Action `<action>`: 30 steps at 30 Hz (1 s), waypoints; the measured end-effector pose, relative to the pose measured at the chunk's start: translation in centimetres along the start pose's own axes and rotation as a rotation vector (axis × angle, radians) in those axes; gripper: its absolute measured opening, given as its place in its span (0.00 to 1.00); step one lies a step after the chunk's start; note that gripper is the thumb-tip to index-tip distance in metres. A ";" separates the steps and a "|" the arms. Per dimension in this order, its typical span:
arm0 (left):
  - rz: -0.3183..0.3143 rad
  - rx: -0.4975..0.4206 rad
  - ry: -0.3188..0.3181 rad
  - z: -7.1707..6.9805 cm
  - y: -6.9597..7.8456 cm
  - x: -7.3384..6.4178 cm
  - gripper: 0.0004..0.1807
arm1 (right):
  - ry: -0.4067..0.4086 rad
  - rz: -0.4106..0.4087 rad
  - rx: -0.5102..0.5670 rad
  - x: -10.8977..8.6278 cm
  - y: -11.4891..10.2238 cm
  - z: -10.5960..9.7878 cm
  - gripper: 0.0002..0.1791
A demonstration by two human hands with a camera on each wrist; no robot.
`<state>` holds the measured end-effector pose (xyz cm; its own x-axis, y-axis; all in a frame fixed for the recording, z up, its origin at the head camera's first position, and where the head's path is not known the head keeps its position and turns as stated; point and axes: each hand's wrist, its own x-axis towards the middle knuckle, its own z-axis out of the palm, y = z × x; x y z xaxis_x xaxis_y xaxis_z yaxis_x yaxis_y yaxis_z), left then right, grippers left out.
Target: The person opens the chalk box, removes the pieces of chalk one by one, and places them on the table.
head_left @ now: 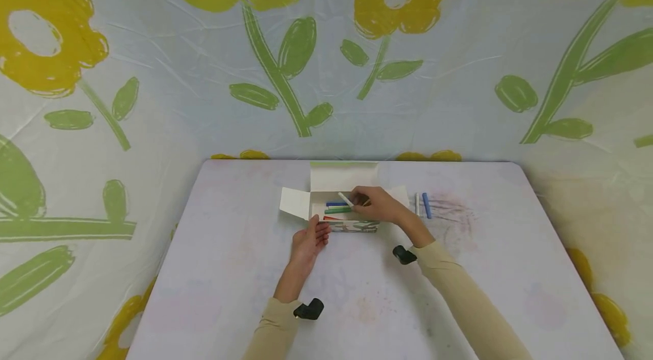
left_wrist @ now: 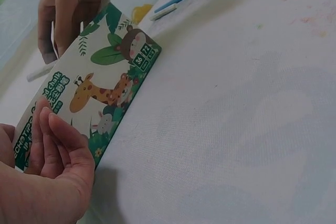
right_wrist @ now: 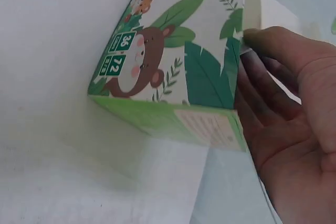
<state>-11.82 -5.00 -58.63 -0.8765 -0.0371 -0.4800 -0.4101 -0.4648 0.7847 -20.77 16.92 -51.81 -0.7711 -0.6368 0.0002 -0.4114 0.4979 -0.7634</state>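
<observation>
An open chalk box (head_left: pixel 352 227) with green leaves and cartoon animals printed on its front (left_wrist: pixel 105 90) lies on the table. Blue, green (head_left: pixel 338 211) and red chalk sticks show inside it. My right hand (head_left: pixel 376 204) is over the box's right part and pinches a white chalk stick (head_left: pixel 345 199) between thumb and fingers. In the right wrist view, the box wall (right_wrist: pixel 210 66) hides those fingertips. My left hand (head_left: pixel 308 240) is at the front left corner, its fairly straight fingers (left_wrist: pixel 39 135) against the printed front and its thumb near the rim.
To the right of the box lie a loose white chalk stick (head_left: pixel 417 204) and a blue chalk stick (head_left: pixel 427 205). The box's lid (head_left: pixel 344 177) stands up behind, and a side flap (head_left: pixel 295 203) sticks out left. Dark chalk smudges mark the white table (head_left: pixel 229 269); a flower-printed sheet (head_left: pixel 433 93) surrounds it.
</observation>
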 end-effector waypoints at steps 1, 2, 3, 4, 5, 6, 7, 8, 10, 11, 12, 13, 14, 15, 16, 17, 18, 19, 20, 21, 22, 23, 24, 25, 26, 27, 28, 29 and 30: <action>0.001 -0.001 -0.001 0.0 0.0 0.0 0.27 | 0.019 0.005 0.007 -0.2 0.0 -0.2 0.12; 0.000 -0.005 -0.001 -0.1 -0.1 0.0 0.27 | 0.037 0.013 0.014 -0.4 0.1 -0.3 0.12; 0.001 -0.006 -0.003 -0.1 -0.1 0.0 0.26 | 0.055 0.019 0.022 -0.5 0.1 -0.5 0.13; 0.001 -0.005 -0.007 -0.1 -0.1 0.1 0.26 | 0.072 0.024 0.032 -0.7 0.1 -0.6 0.14; -0.001 -0.007 -0.007 -0.1 -0.1 0.1 0.26 | 0.088 0.032 0.039 -0.9 0.2 -0.8 0.14; -0.001 -0.007 -0.009 -0.1 -0.1 0.1 0.26 | 0.105 0.036 0.043 -1.1 0.3 -0.9 0.15; -0.001 -0.005 -0.012 -0.1 -0.1 0.1 0.27 | 0.122 0.040 0.047 -1.3 0.5 -1.1 0.15; -0.002 -0.005 -0.015 -0.1 -0.2 0.2 0.27 | 0.138 0.041 0.052 -1.4 0.6 -1.2 0.16; -0.004 -0.003 -0.020 -0.2 -0.1 0.1 0.27 | 0.172 0.042 0.066 -1.8 0.9 -1.5 0.16; -0.004 -0.004 -0.022 -0.2 -0.1 0.0 0.27 | 0.188 0.044 0.074 -2.0 1.0 -1.6 0.17; -0.004 -0.003 -0.026 -0.2 -0.1 0.0 0.28 | 0.207 0.044 0.081 -2.2 1.1 -1.8 0.17; -0.004 -0.003 -0.029 -0.2 0.0 -0.1 0.28 | 0.223 0.044 0.094 -2.4 1.2 -2.0 0.17; -0.005 -0.003 -0.030 -0.2 0.0 -0.1 0.28 | 0.238 0.045 0.100 -2.7 1.2 -2.2 0.17; -0.004 -0.003 -0.030 -0.2 0.0 -0.1 0.28 | 0.255 0.046 0.105 -2.8 1.3 -2.4 0.18; -0.003 -0.001 -0.030 -0.2 0.0 -0.1 0.29 | 0.271 0.047 0.111 -3.0 1.3 -2.7 0.18; -0.003 0.001 -0.027 -0.2 0.0 -0.1 0.29 | 0.286 0.048 0.119 -3.2 1.4 -2.9 0.18; -0.002 0.004 -0.025 -0.2 0.0 -0.2 0.29 | 0.302 0.049 0.121 -3.4 1.4 -3.2 0.18; -0.002 0.006 -0.022 -0.2 -0.1 -0.2 0.30 | 0.315 0.055 0.129 -3.6 1.5 -3.4 0.19; -0.002 0.008 -0.019 -0.3 -0.1 -0.1 0.30 | 0.328 0.059 0.135 -3.7 1.5 -3.7 0.19; -0.001 0.012 -0.016 -0.3 -0.1 -0.1 0.30 | 0.341 0.061 0.144 -3.9 1.6 -3.9 0.19; -0.002 0.013 -0.015 -0.3 -0.1 -0.1 0.30 | 0.354 0.062 0.151 -4.1 1.6 -4.1 0.19; -0.003 0.010 -0.013 -0.3 -0.2 -0.1 0.29 | 0.366 0.058 0.160 -4.4 1.8 -4.3 0.19; -0.004 0.006 -0.011 -0.3 -0.2 0.0 0.28 | 0.376 0.052 0.168 -4.6 1.9 -4.5 0.19; -0.006 0.003 -0.009 -0.3 -0.2 0.0 0.28 | 0.386 0.043 0.179 -4.8 2.0 -4.7 0.19; -0.003 0.003 -0.008 -0.3 -0.2 0.0 0.28 | 0.397 0.030 0.188 -5.0 2.2 -4.9 0.19; -0.001 0.003 -0.008 -0.3 -0.2 0.1 0.27 | 0.409 0.019 0.203 -5.2 2.3 -5.1 0.19; -0.001 0.000 -0.007 -0.3 -0.2 0.1 0.27 | 0.421 0.011 0.221 -5.5 2.5 -5.3 0.20; -0.001 0.000 -0.007 -0.3 -0.2 0.1 0.26 | 0.434 0.005 0.239 -5.7 2.6 -5.5 0.20; 0.000 0.001 -0.007 -0.3 -0.1 0.1 0.26 | 0.446 0.009 0.255 -6.0 2.6 -5.8 0.20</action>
<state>-11.83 -5.17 -58.91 -0.8782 -0.0309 -0.4773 -0.4103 -0.4642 0.7850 -20.02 25.45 -50.10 -0.9294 -0.2919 0.2260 -0.3150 0.3075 -0.8979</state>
